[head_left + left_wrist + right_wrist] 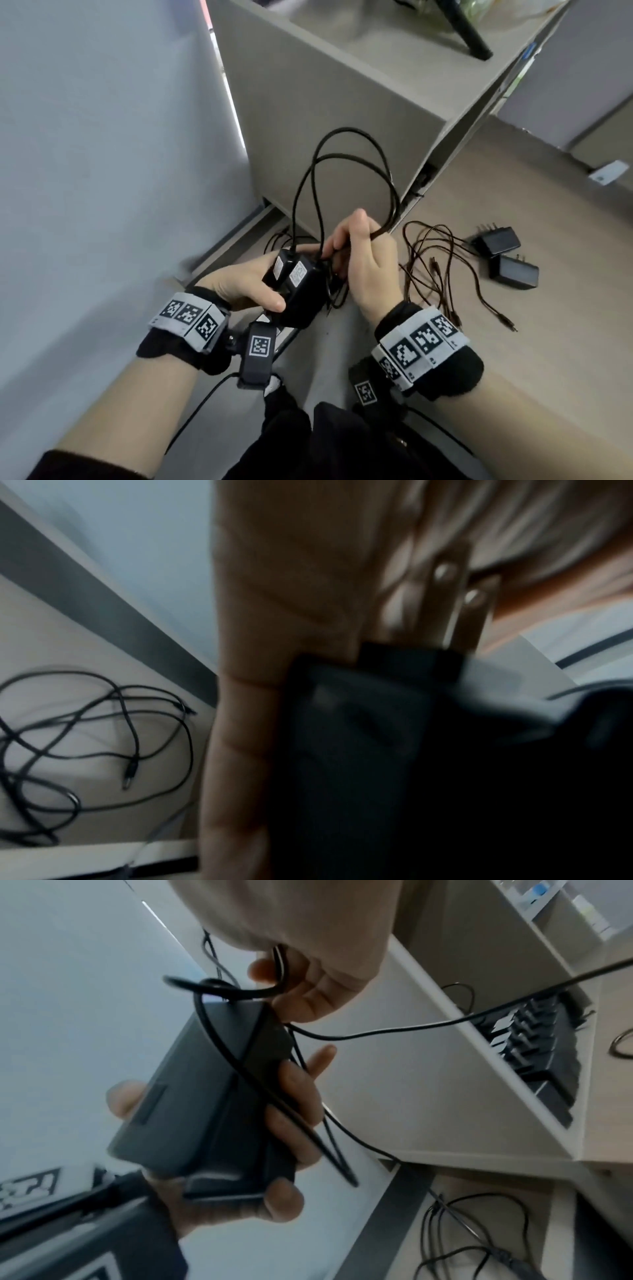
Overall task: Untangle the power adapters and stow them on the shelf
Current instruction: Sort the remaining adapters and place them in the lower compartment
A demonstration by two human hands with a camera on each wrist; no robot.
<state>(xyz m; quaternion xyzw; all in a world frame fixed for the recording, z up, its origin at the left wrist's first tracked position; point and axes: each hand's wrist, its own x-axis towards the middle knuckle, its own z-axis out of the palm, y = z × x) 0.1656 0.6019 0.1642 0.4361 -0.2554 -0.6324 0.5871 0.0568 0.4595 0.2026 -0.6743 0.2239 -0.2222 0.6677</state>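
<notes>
My left hand point(253, 284) grips two black power adapters point(301, 291) stacked together, thumb on one side and fingers on the other; the right wrist view shows the same adapters point(205, 1096) in those fingers. My right hand point(359, 253) curls round their black cables point(342, 164), which loop up in front of the shelf unit point(342, 113). The cables point(284, 969) run through the right hand's fingers in the right wrist view. Metal plug prongs point(452, 596) stick out of the held adapter in the blurred left wrist view. Two more adapters point(507, 257) lie on the floor at right, with tangled cables point(442, 267).
The grey shelf unit holds a black object point(466, 31) on top, and a row of black adapters point(534, 1047) sits on a lower shelf. A light wall point(102, 171) stands at left. A white card point(606, 173) lies on the wood floor point(548, 342).
</notes>
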